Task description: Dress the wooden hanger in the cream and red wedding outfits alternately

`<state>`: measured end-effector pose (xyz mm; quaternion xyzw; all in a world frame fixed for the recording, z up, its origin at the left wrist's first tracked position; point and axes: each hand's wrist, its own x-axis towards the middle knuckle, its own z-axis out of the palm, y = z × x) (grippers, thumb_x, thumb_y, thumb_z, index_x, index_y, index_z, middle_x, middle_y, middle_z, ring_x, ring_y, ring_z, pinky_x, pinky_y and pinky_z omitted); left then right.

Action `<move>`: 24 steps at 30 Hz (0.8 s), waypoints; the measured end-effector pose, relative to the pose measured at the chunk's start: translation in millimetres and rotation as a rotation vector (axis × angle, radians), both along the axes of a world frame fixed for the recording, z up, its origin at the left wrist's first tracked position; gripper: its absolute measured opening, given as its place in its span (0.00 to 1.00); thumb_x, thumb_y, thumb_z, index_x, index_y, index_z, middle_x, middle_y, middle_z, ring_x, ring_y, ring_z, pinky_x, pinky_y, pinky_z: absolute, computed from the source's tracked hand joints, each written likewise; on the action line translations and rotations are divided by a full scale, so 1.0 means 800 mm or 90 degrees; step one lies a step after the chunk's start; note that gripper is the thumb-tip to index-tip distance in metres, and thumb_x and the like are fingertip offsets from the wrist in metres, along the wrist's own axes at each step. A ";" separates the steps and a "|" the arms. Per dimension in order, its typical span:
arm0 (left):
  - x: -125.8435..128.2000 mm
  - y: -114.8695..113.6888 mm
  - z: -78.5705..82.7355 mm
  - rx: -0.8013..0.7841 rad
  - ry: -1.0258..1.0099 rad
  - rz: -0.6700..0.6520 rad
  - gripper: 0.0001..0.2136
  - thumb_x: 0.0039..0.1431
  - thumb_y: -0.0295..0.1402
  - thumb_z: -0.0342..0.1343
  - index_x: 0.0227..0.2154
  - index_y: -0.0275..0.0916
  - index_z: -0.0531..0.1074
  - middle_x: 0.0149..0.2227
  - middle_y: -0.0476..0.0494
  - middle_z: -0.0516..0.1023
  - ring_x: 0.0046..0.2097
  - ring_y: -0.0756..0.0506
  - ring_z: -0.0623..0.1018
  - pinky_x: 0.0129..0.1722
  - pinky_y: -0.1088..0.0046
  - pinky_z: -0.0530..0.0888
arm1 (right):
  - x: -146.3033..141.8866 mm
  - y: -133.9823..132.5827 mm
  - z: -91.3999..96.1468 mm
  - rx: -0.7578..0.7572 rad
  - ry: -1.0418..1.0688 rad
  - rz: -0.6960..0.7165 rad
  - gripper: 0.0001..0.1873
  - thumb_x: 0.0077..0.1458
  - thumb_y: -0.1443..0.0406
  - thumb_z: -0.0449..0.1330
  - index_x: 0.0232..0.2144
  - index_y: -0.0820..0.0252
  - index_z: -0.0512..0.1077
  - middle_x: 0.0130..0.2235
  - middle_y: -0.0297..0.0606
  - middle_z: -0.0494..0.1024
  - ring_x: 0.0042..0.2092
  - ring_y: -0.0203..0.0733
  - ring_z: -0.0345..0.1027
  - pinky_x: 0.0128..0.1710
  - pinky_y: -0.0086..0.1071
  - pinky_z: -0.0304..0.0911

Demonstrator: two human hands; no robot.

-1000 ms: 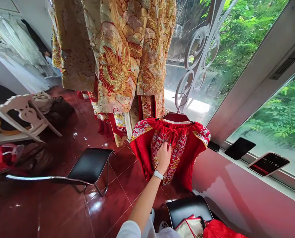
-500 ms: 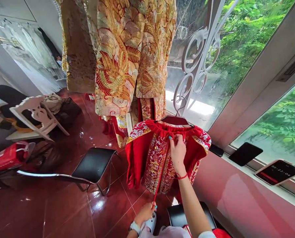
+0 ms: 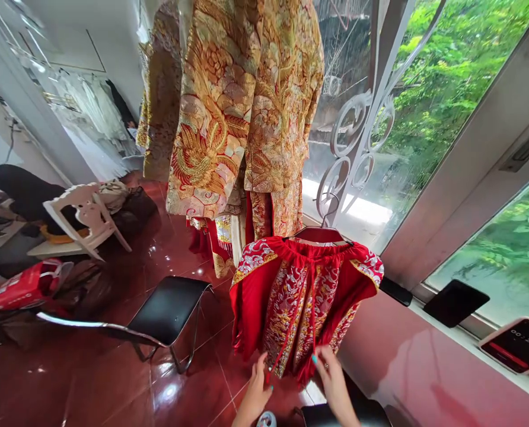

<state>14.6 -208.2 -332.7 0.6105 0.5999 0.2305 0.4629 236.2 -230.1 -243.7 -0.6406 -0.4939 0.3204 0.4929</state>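
A red embroidered skirt hangs on a dark hanger hooked to the white window grille. Two thin red drawstrings run down from its waistband. My left hand pinches the end of one string near the hem. Just to its right, my right hand holds the other string at the hem, fingers closed. Both hands sit below the skirt at the bottom of the view.
Gold embroidered robes hang behind the skirt. A black stool stands to the left, with a red bag and a white chair beyond. Two phones lie on the window sill. Another black stool is under my hands.
My right hand slid down from the waistband to the hem. My left hand stays low on a string. The camera tilted up slightly.
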 end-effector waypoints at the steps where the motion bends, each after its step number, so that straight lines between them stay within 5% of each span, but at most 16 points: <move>1: 0.006 0.009 0.025 0.056 -0.027 0.022 0.30 0.51 0.22 0.54 0.59 0.45 0.66 0.59 0.39 0.72 0.61 0.41 0.74 0.63 0.58 0.69 | 0.005 -0.023 -0.034 -0.059 0.034 0.013 0.33 0.50 0.32 0.51 0.21 0.51 0.68 0.24 0.38 0.69 0.28 0.50 0.66 0.30 0.42 0.66; 3: 0.025 0.027 0.089 0.203 -0.088 0.048 0.24 0.57 0.23 0.49 0.57 0.44 0.68 0.56 0.39 0.74 0.58 0.42 0.76 0.64 0.55 0.69 | 0.018 -0.055 -0.078 -0.116 0.047 0.031 0.38 0.47 0.28 0.48 0.18 0.54 0.65 0.23 0.37 0.65 0.27 0.46 0.63 0.31 0.40 0.65; 5: 0.053 0.047 0.165 0.341 -0.165 0.032 0.18 0.64 0.27 0.46 0.54 0.45 0.70 0.51 0.41 0.77 0.54 0.43 0.78 0.58 0.58 0.74 | 0.032 -0.068 -0.086 -0.146 0.056 0.118 0.40 0.45 0.26 0.48 0.17 0.56 0.63 0.24 0.38 0.66 0.29 0.44 0.63 0.34 0.38 0.65; 8: 0.108 0.087 0.269 0.470 -0.220 -0.003 0.17 0.66 0.28 0.49 0.55 0.45 0.70 0.49 0.41 0.78 0.47 0.45 0.80 0.49 0.65 0.78 | 0.050 -0.065 -0.058 -0.242 0.105 0.319 0.38 0.48 0.29 0.50 0.20 0.57 0.66 0.24 0.36 0.67 0.29 0.41 0.62 0.33 0.36 0.63; 10: 0.142 0.116 0.309 0.480 -0.181 0.028 0.16 0.65 0.30 0.54 0.55 0.42 0.71 0.48 0.40 0.78 0.41 0.47 0.81 0.42 0.69 0.79 | 0.061 -0.056 -0.032 -0.289 0.070 0.384 0.32 0.53 0.36 0.52 0.25 0.57 0.71 0.26 0.36 0.71 0.29 0.40 0.63 0.34 0.35 0.63; 12: 0.169 0.142 0.323 0.499 -0.095 0.083 0.10 0.64 0.30 0.57 0.47 0.40 0.75 0.45 0.41 0.80 0.38 0.47 0.80 0.40 0.70 0.77 | 0.072 -0.044 -0.005 -0.285 -0.049 0.358 0.23 0.54 0.46 0.55 0.31 0.58 0.75 0.30 0.38 0.75 0.32 0.42 0.67 0.37 0.36 0.64; 15: 0.192 0.169 0.315 0.554 0.005 0.134 0.06 0.66 0.28 0.54 0.40 0.39 0.76 0.42 0.41 0.81 0.41 0.45 0.80 0.40 0.70 0.74 | 0.081 -0.018 0.047 -0.194 -0.171 0.238 0.18 0.53 0.56 0.56 0.40 0.57 0.77 0.38 0.42 0.80 0.37 0.45 0.72 0.42 0.39 0.66; 20: 0.208 0.182 0.299 0.579 0.011 0.206 0.05 0.66 0.32 0.55 0.39 0.38 0.76 0.41 0.40 0.79 0.39 0.44 0.78 0.36 0.71 0.70 | 0.071 0.055 0.152 0.089 -0.071 0.012 0.19 0.58 0.54 0.55 0.45 0.58 0.75 0.44 0.45 0.81 0.44 0.49 0.74 0.46 0.42 0.69; 24: 0.208 0.177 0.296 0.604 -0.103 0.211 0.07 0.67 0.29 0.52 0.36 0.39 0.74 0.37 0.44 0.76 0.38 0.46 0.76 0.39 0.72 0.68 | 0.051 0.122 0.206 0.215 -0.011 -0.084 0.19 0.58 0.54 0.56 0.41 0.61 0.76 0.43 0.47 0.81 0.42 0.47 0.73 0.44 0.40 0.69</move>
